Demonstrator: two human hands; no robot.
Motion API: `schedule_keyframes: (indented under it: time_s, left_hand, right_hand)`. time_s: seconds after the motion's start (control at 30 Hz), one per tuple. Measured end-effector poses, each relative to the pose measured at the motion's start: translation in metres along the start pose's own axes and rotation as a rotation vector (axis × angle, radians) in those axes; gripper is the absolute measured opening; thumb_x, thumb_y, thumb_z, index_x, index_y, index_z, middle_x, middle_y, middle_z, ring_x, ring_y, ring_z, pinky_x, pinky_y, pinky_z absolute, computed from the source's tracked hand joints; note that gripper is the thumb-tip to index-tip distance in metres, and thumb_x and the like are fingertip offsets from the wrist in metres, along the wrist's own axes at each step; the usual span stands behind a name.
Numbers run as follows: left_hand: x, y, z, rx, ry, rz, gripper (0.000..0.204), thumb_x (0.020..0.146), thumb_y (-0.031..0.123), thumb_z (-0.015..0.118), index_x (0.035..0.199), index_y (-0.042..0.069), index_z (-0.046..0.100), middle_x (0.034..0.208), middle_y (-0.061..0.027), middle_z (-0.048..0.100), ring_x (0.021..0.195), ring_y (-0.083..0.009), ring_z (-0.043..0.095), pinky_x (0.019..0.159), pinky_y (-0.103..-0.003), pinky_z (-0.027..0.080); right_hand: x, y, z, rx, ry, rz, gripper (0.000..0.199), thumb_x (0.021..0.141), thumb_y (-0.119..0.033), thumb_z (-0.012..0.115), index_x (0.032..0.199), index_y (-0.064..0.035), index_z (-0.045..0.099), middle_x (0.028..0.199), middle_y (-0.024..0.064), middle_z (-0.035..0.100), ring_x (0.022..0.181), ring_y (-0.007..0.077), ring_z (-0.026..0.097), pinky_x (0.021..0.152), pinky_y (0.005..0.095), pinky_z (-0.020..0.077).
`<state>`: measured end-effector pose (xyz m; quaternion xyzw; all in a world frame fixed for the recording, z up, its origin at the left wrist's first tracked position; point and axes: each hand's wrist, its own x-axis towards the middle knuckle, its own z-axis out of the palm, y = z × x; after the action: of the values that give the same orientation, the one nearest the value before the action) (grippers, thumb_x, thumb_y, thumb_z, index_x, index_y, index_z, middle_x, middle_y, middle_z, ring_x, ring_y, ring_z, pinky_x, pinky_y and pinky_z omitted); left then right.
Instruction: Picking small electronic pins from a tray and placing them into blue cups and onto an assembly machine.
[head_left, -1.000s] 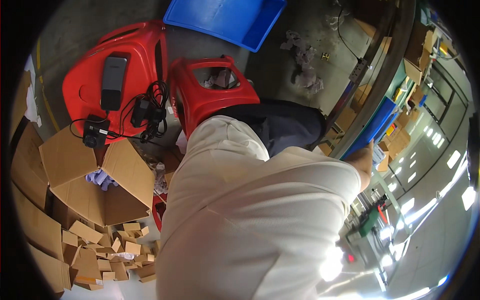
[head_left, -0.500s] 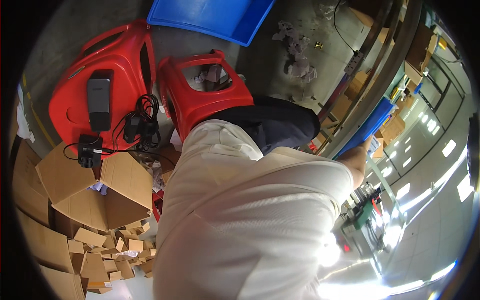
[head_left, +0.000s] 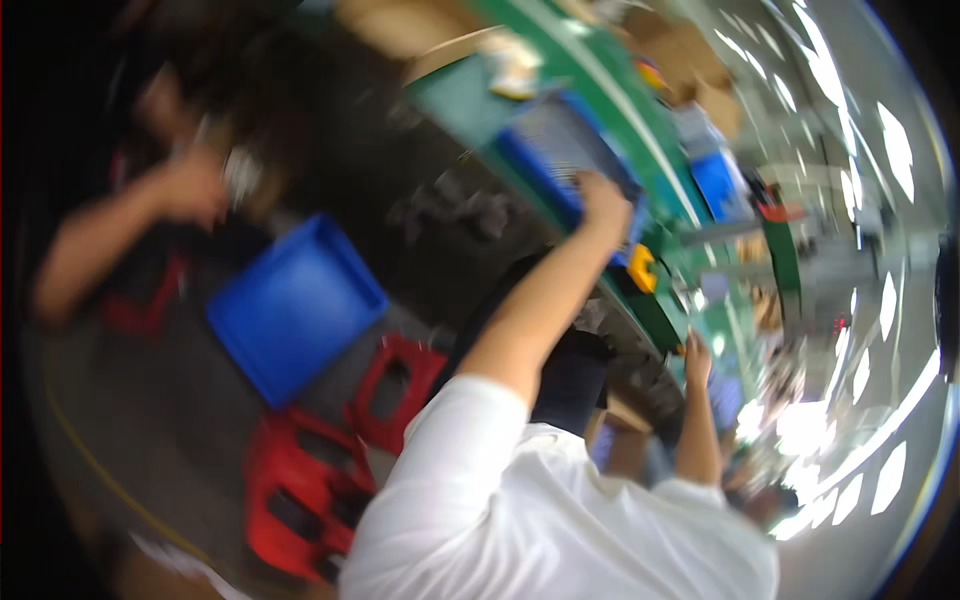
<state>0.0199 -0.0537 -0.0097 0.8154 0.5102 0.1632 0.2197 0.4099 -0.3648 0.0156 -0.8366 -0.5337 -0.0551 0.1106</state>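
Observation:
My left hand [head_left: 605, 203] reaches over a blue tray [head_left: 545, 165] on the green workbench, its fingers at the tray's inner side. Motion blur hides whether they grip anything. A grey area, perhaps its contents, shows inside the tray, too smeared to name. Farther right, my right hand [head_left: 697, 360] is near the bench edge. A small orange spot lies beside its fingers; whether the hand holds it, I cannot make out. Between my two hands, a yellow object with a dark middle [head_left: 642, 268] sits on the bench.
On the floor at left stand a large blue bin [head_left: 295, 310] and red plastic stools [head_left: 290, 500]. Another person's arm [head_left: 110, 225] extends in at far left. Cardboard boxes [head_left: 675, 45] and a blue-and-white container [head_left: 720, 185] stand along the bench's far side.
The view has swung from the stools and cartons toward the green bench. My left arm has come into sight, stretched to the blue tray. Another person's arm now shows at left.

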Motion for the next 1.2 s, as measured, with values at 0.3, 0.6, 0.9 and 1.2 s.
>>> schedule_keyframes:
  time_s: [0.3,0.6,0.9,1.2]
  left_hand:
    - [-0.014,-0.001,-0.005,0.23,0.171,0.251,0.044,0.096,0.043,0.063,0.126,0.013,0.077,0.145,-0.0146,0.065,0.135,-0.0454,0.055,0.11,-0.063,0.044]
    - [-0.004,0.012,0.0,0.265,0.111,0.322,0.046,0.1,0.043,0.065,0.132,0.011,0.074,0.15,-0.0161,0.062,0.137,-0.042,0.055,0.116,-0.05,0.044]
    - [-0.005,-0.019,-0.014,0.267,0.08,0.293,0.039,0.099,0.031,0.07,0.129,0.007,0.075,0.148,-0.0204,0.063,0.136,-0.0421,0.056,0.116,-0.05,0.042]
    - [0.013,0.002,0.01,0.178,0.031,0.394,0.036,0.101,0.025,0.068,0.129,0.002,0.073,0.145,-0.0218,0.064,0.134,-0.0405,0.06,0.115,-0.047,0.044]
  right_hand:
    - [0.003,-0.066,-0.034,-0.377,0.111,0.257,0.072,0.098,-0.07,0.054,0.077,-0.0059,0.08,0.081,0.0197,0.077,0.078,0.0402,0.076,0.069,0.0506,0.0608]
    - [0.003,-0.015,-0.034,-0.168,0.044,-0.076,0.072,0.102,-0.064,0.053,0.064,-0.0049,0.073,0.059,0.0154,0.066,0.058,0.0348,0.069,0.059,0.0455,0.0562]
    - [0.016,-0.011,-0.028,-0.079,0.15,-0.28,0.054,0.098,-0.053,0.067,0.071,-0.0068,0.067,0.075,0.0084,0.071,0.072,0.0278,0.067,0.07,0.0399,0.051]
    - [0.068,-0.113,-0.035,0.816,0.446,-0.165,0.067,0.076,-0.038,0.092,0.126,-0.0007,0.067,0.12,0.0199,0.07,0.116,0.0368,0.065,0.103,0.0467,0.052]
